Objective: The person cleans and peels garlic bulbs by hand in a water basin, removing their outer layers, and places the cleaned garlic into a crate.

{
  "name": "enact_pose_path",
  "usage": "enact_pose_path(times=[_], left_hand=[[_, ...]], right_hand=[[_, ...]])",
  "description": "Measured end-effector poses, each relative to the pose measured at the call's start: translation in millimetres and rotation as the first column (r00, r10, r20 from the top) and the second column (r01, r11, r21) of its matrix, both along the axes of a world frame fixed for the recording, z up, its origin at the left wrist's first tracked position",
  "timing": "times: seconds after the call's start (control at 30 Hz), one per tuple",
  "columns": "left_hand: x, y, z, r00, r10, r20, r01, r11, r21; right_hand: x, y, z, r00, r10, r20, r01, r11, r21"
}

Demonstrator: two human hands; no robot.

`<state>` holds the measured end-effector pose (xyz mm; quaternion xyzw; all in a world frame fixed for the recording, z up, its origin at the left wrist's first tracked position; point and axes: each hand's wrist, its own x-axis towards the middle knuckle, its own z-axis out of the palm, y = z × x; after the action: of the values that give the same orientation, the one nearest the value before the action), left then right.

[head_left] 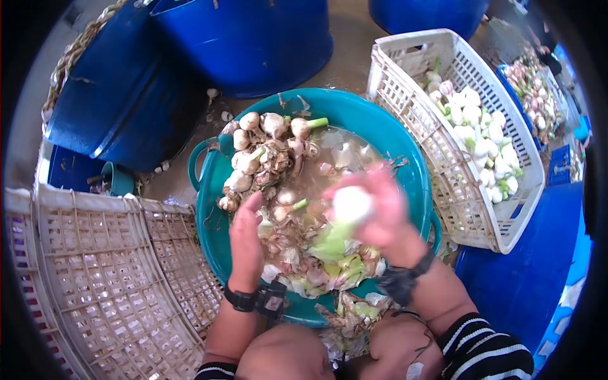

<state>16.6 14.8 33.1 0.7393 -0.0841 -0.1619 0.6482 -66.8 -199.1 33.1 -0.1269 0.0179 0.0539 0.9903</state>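
A teal tub (405, 142) holds murky water with unpeeled garlic bulbs (240, 180) heaped at its left and loose skins (316, 269) floating near its front. Over the tub's right half, my right hand (383, 209), blurred by motion, grips a white peeled garlic bulb (352, 204) with a pale green stem or leaf below it. My left hand (246, 237) is above the left part of the tub, beside the unpeeled bulbs. It is seen edge-on, and its fingers are mostly hidden from view.
At the right stands a white crate (506, 231) of peeled bulbs. Empty-looking crates (95, 266) stand at the left. Blue barrels (247, 44) line the back. Skins and stems (358, 316) lie at the tub's near edge. More garlic (535, 95) is piled at the far right.
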Motion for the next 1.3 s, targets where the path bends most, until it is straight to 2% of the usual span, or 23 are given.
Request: enact_pose_path(times=[0.03, 0.07, 0.17, 0.2, 0.23, 0.27, 0.3, 0.37, 0.4, 0.47, 0.5, 0.57, 0.63, 0.7, 0.93, 0.97, 1.0, 1.1, 1.13, 1.17, 1.23, 1.27, 1.3], left_hand=[[6.1, 6.4, -1.8, 0.992, 0.082, -0.091, -0.084, 0.996, -0.016], [6.6, 13.9, -14.6, 0.979, 0.118, -0.167, -0.122, 0.992, -0.013], [1.2, 18.0, -39.7, 0.903, 0.157, -0.4, -0.192, 0.98, -0.048], [-0.8, 19.3, -53.1, 0.889, 0.139, -0.437, -0.214, 0.969, -0.127], [-1.7, 16.1, -51.5, 0.873, 0.169, -0.457, -0.229, 0.97, -0.079], [-2.5, 13.8, -53.2, 0.868, 0.198, -0.456, -0.255, 0.965, -0.065], [-5.0, 14.0, -55.0, 0.859, 0.23, -0.456, -0.28, 0.959, -0.043], [-7.4, 14.9, -60.1, 0.848, 0.235, -0.475, -0.303, 0.95, -0.071], [-6.1, 17.3, -62.2, 0.831, 0.244, -0.499, -0.341, 0.934, -0.112], [-4.4, 19.7, -53.6, 0.754, 0.238, -0.612, -0.323, 0.946, -0.03], [-4.8, 18.6, -43.0, 0.698, 0.248, -0.671, -0.317, 0.948, 0.021], [-5.4, 22.9, -40.2, 0.679, 0.186, -0.711, -0.297, 0.954, -0.034], [-7.5, 20.6, -39.7, 0.739, 0.086, -0.668, -0.238, 0.961, -0.14], [-11.2, 12.3, -27.6, 0.84, 0.135, -0.526, -0.178, 0.984, -0.032], [-15.6, 20.2, -30.7, 0.885, -0.079, -0.458, -0.003, 0.984, -0.176], [-17.6, 18.6, -27.0, 0.881, -0.091, -0.464, -0.011, 0.977, -0.212], [-18.9, 17.7, -29.8, 0.899, -0.111, -0.423, 0.009, 0.971, -0.237], [-10.8, 21.0, -45.9, 0.953, -0.245, -0.179, 0.21, 0.958, -0.196], [-10.9, 18.9, -34.0, 0.907, -0.271, -0.323, 0.173, 0.938, -0.3], [-11.1, 16.1, -27.1, 0.836, -0.303, -0.458, 0.119, 0.914, -0.388], [-2.8, 26.2, -39.2, 0.746, -0.396, -0.535, 0.25, 0.912, -0.325], [-5.7, 23.8, -37.8, 0.842, -0.41, -0.35, 0.41, 0.909, -0.078], [-12.2, 17.5, -28.7, 0.875, -0.46, -0.151, 0.482, 0.852, 0.203]], right_hand=[[-7.8, -24.1, 20.5, 0.889, 0.039, 0.456, -0.026, 0.999, -0.036], [1.4, -26.7, 22.7, 0.892, 0.056, 0.449, -0.044, 0.998, -0.036], [34.6, -37.9, 36.9, 0.985, -0.01, 0.173, 0.091, 0.881, -0.465], [54.8, -15.8, 8.6, 0.999, -0.04, -0.003, 0.024, 0.669, -0.743], [74.5, 5.0, -46.4, 0.997, 0.057, 0.06, 0.05, 0.154, -0.987], [91.4, 28.7, -94.2, 0.984, 0.173, -0.051, 0.008, -0.325, -0.946], [91.2, 52.7, -100.9, 0.942, 0.133, -0.309, -0.156, -0.641, -0.752], [76.9, 70.9, -114.5, 0.954, 0.131, -0.271, -0.078, -0.761, -0.644], [74.6, 79.0, -128.2, 0.959, 0.124, -0.254, -0.078, -0.748, -0.659], [73.1, 84.5, -156.1, 0.93, -0.123, -0.345, -0.365, -0.386, -0.847], [72.3, 83.0, -142.0, 0.933, -0.124, -0.338, -0.359, -0.387, -0.85], [55.6, 84.6, -108.4, 0.967, 0.255, 0.025, 0.121, -0.367, -0.922], [33.2, 94.3, -70.0, 0.956, 0.259, 0.136, 0.212, -0.291, -0.933], [20.6, 93.8, -49.9, 0.953, 0.277, 0.123, 0.235, -0.416, -0.879], [13.5, 97.9, -66.7, 0.988, 0.148, 0.041, 0.071, -0.202, -0.977], [14.1, 101.2, -68.4, 0.953, 0.143, -0.268, -0.295, 0.222, -0.929], [12.6, 98.6, -64.5, 0.819, 0.261, -0.512, -0.555, 0.587, -0.589], [3.2, 85.8, -45.8, 0.85, 0.27, -0.453, -0.496, 0.702, -0.511], [1.2, 90.2, -50.0, 0.958, 0.126, -0.258, -0.284, 0.556, -0.781], [1.2, 92.6, -58.7, 0.959, 0.115, -0.26, -0.279, 0.552, -0.786], [3.4, 91.9, -75.6, 0.986, -0.089, 0.141, 0.145, 0.042, -0.989], [0.7, 85.2, -70.1, 0.938, -0.071, 0.339, 0.313, -0.242, -0.918], [2.9, 84.0, -73.6, 0.937, -0.075, 0.341, 0.315, -0.24, -0.918]])
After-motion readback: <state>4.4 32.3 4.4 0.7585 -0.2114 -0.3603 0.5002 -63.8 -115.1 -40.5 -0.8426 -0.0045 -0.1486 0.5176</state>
